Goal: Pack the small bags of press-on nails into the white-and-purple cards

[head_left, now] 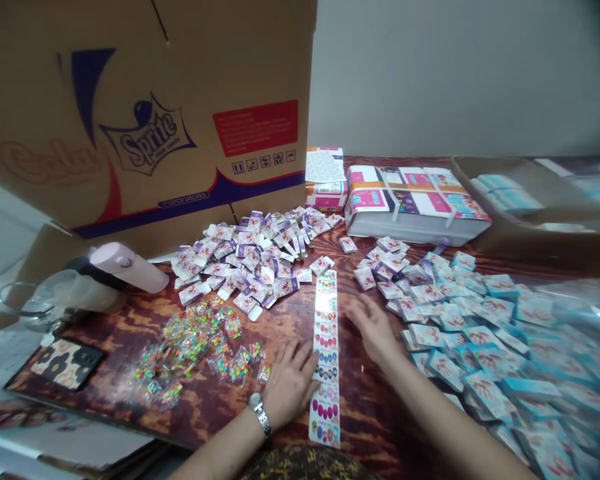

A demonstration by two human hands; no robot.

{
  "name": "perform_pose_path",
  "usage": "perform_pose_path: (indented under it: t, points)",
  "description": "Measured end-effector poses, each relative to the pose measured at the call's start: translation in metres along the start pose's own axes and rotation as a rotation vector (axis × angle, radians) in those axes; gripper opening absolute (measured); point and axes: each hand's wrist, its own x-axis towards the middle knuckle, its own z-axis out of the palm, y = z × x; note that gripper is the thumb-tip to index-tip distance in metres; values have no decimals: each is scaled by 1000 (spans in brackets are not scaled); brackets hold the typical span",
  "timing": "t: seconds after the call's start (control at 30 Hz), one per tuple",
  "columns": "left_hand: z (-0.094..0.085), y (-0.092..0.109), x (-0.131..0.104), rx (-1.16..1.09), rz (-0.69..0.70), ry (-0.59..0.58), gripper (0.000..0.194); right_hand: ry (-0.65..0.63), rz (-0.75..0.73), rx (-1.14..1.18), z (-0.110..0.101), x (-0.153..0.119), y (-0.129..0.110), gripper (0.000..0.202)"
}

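the left hand lies palm down on the wooden table, wrist low, fingers extended forward and slightly apart; its thumb and fingertips meet the near left edge of the printed strip. a silver wristwatch encircles that wrist. the right hand is held just beyond the strip's opposite edge, forearm slanting in from the lower right, fingers loosely bent, parted and directed toward the strip; it grasps nothing, and whether it touches the table cannot be told. the strip lies lengthwise between the two hands, bearing rows of coloured ovals; its small lettering is illegible.

beyond both hands stands a large carton marked "sprite", with faint red script resembling "cola" to the left, a red panel of unreadable text, a row of handling symbols, and a small label ending in "24boxes". left of the left hand lie candy packets; ahead of it, purple-and-white boxes. right of the right hand spread blue-and-white boxes; ahead of it rests a strapped bundle, its print too small to read.
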Motion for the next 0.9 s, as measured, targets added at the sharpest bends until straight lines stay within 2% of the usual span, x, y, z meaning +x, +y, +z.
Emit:
perform_pose_path:
  t: [0.1,0.13,0.2,0.3,0.43,0.57,0.6,0.73,0.9]
  points:
    - [12,4,-5,23,3,-29,45,-440,-287,-457,-2,-15,10,55]
    - [15,4,-6,28,2,-35,45,-545,-384,-589,-1,-18,13,59]
    - [18,4,-8,36,8,-43,47,-647,-517,-791,-1,-21,18,65]
    - [20,2,-9,36,12,-47,50,-690,-582,-944,-2,-18,25,63]
    - [22,1,-10,30,6,-44,50,-657,-595,-973,-3,-19,26,55]
    - [19,-1,-7,-44,-9,-36,52,-585,-603,-935,1,-27,14,22]
    - [16,-2,-4,-83,-17,-21,56,-581,-594,-921,2,-29,7,17]
    - [-4,-7,11,-277,-37,109,74,-652,-551,-806,3,-32,-36,21]
    - [-23,-9,28,-475,-73,243,75,-693,-526,-603,3,-28,-89,23]
